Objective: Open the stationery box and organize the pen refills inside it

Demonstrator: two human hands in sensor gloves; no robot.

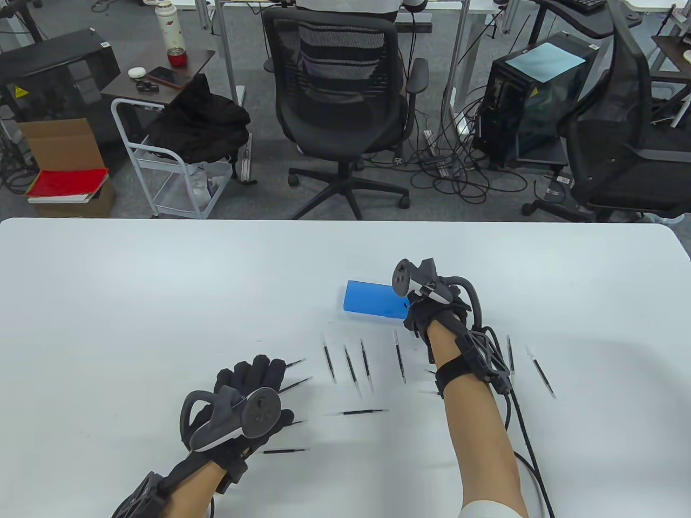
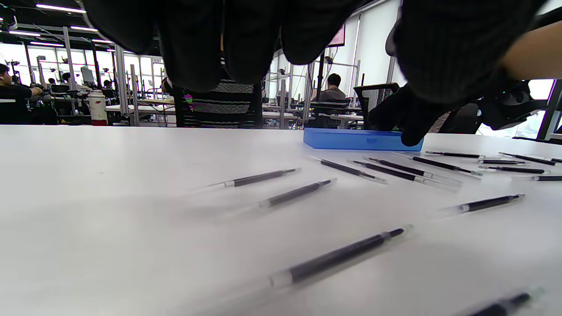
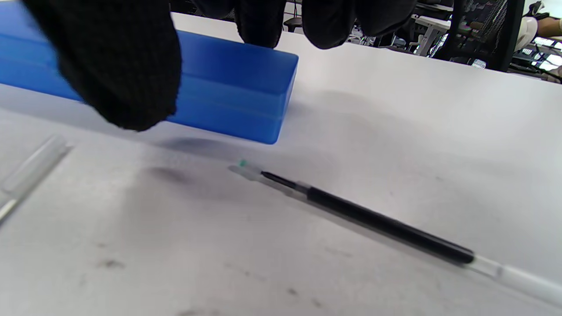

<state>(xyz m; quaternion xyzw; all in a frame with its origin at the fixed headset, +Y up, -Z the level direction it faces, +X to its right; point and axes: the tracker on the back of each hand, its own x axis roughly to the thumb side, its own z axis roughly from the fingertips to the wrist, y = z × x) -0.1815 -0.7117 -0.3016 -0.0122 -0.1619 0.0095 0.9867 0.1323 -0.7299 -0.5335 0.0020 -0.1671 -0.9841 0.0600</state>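
**Getting the lid up without scattering the refills**

The flat, rectangular blue plastic stationery box (image 1: 370, 300) lies shut on the white bench (image 1: 135, 280), just beyond a loose spread of slim black-ink pen refills with clear tips (image 1: 367, 367). The right hand (image 1: 432, 307) sits at the box's right end; in the right wrist view its gloved fingers (image 3: 118, 74) hang over the lid and near wall, curved but, as far as can be seen, not yet closed on anything. Whether a fingertip touches the box cannot be told. The left hand (image 1: 245, 402) hovers low among the leftmost refills, fingers relaxed and holding nothing.

The step in hand looks to be opening the box. It would go best if the right grip pinned the base while the left hand came across to lift the lid at its seam, since a light box would probably slide under a one-handed pull. One refill (image 3: 364, 219) lies just beside the box's corner, so the base should stay put to avoid rolling it away
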